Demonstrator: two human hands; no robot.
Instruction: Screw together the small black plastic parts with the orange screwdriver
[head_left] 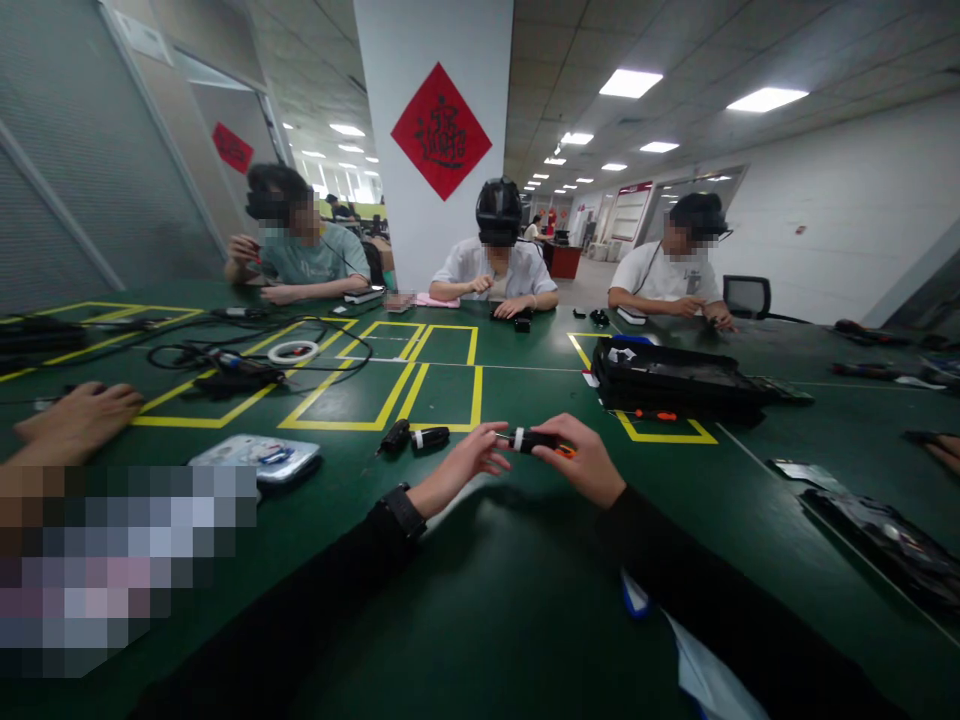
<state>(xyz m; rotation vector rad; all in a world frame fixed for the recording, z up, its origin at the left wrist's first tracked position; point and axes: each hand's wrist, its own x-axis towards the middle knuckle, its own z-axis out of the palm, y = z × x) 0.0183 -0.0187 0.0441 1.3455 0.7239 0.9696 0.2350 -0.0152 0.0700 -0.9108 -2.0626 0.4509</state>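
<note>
In the head view, two bare hands meet over a green, smooth worktop (495,590). The right hand (583,458) has its grip clamped on one black, rounded tool (531,441) with a white band and a thin metal shaft, held roughly level above the worktop; a bit of orange shows beside its fingers. The left hand (474,455) is at the shaft's tip, fingers partly spread; whether its grip is closed on the metal cannot be told. Two short black tools, the banded one (430,438) and the plain one (394,438), lie near the left hand. Further left are one shiny, rounded-corner metal tin (279,458), one white ring (292,352) and looping black cables (360,345). One long black case (667,378) lies beyond the right hand. Three people sit across the worktop, and one co-worker's hand (84,415) rests at the left. Flat yellow strips mark out rectangles.
</note>
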